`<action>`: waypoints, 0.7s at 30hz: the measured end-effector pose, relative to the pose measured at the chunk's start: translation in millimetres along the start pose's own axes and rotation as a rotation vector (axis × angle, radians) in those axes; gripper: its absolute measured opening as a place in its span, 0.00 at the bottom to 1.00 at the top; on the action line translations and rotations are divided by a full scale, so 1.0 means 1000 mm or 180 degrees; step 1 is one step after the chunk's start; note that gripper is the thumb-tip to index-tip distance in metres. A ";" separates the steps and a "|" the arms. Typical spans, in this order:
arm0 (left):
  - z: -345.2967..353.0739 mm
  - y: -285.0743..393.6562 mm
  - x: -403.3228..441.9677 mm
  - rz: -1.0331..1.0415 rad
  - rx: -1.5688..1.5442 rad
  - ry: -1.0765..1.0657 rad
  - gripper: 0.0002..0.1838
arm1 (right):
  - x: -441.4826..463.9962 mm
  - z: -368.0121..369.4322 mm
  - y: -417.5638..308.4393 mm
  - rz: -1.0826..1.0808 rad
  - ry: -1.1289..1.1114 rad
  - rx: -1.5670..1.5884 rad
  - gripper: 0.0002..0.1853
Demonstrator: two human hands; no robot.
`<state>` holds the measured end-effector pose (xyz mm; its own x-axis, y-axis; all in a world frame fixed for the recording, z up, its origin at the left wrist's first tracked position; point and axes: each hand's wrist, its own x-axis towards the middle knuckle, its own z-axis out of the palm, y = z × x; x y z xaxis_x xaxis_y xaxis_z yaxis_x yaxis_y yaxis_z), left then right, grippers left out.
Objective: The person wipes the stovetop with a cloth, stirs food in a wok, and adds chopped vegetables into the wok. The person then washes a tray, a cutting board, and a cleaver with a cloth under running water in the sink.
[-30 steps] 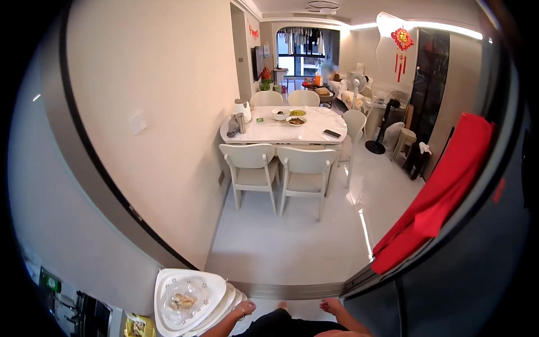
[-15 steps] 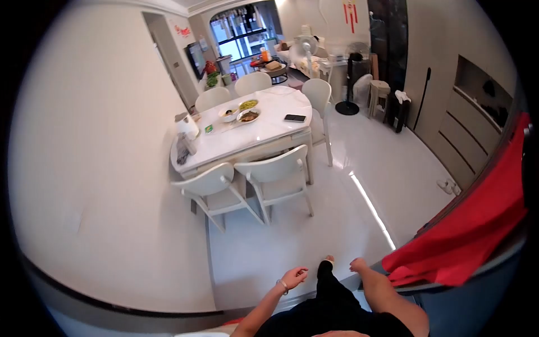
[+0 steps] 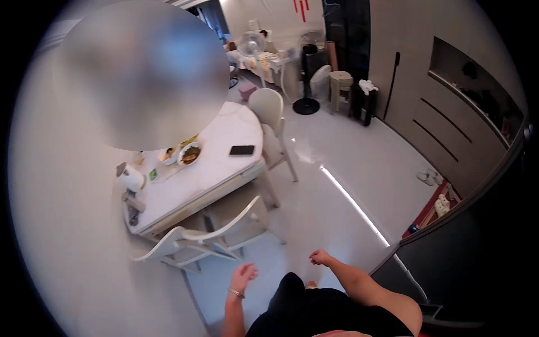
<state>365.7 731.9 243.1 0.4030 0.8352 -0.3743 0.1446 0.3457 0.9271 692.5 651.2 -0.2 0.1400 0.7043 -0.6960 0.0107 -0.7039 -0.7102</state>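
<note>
My left hand (image 3: 245,274), with a bracelet at the wrist, hangs over the floor just in front of the near chairs. Its fingers are apart and it holds nothing. My right hand (image 3: 320,258) is over the floor to the right, its fingers curled inward; whether anything is in them is too small to tell. Ahead on the left stands the white dining table (image 3: 191,188). On it are a dish of food (image 3: 190,153), a bowl (image 3: 168,155), a phone (image 3: 242,150) and a white kettle (image 3: 131,176).
Two white chairs (image 3: 238,226) stand at the table's near side, another (image 3: 266,108) at its far end. Beyond are a black fan (image 3: 306,105) and stacked stools (image 3: 340,84). Shoes (image 3: 429,177) lie by the right cabinet. A blurred round patch covers the upper left.
The view has moved forward and turned right, so the table is nearer and further left. The red cloth and the plates have left the view. Both my hands have swung.
</note>
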 end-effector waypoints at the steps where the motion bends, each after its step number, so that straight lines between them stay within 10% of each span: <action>1: -0.003 0.015 0.021 0.0145 0.0043 0.0052 0.12 | 0.007 -0.004 0.001 0.0059 -0.0017 0.0039 0.09; 8: 0.006 0.109 0.166 0.0863 0.0045 0.0002 0.11 | 0.031 -0.148 0.081 0.0966 0.0235 -0.1379 0.15; 12: -0.002 0.129 0.234 0.0586 -0.0172 0.0043 0.10 | 0.036 -0.198 0.073 0.1443 0.1323 0.0770 0.08; 15: -0.021 0.137 0.295 0.0330 -0.0374 0.0054 0.12 | 0.056 -0.224 0.009 0.1618 0.1584 0.0580 0.05; 21: -0.076 0.091 0.410 -0.0670 -0.0706 0.1439 0.23 | 0.228 -0.225 -0.073 -0.0023 0.0857 -0.1638 0.09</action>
<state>475.3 1138.0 172.4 -0.0499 0.8220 -0.5673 -0.0335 0.5664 0.8235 946.1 842.5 -82.7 0.3844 0.7084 -0.5920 0.4830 -0.7008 -0.5249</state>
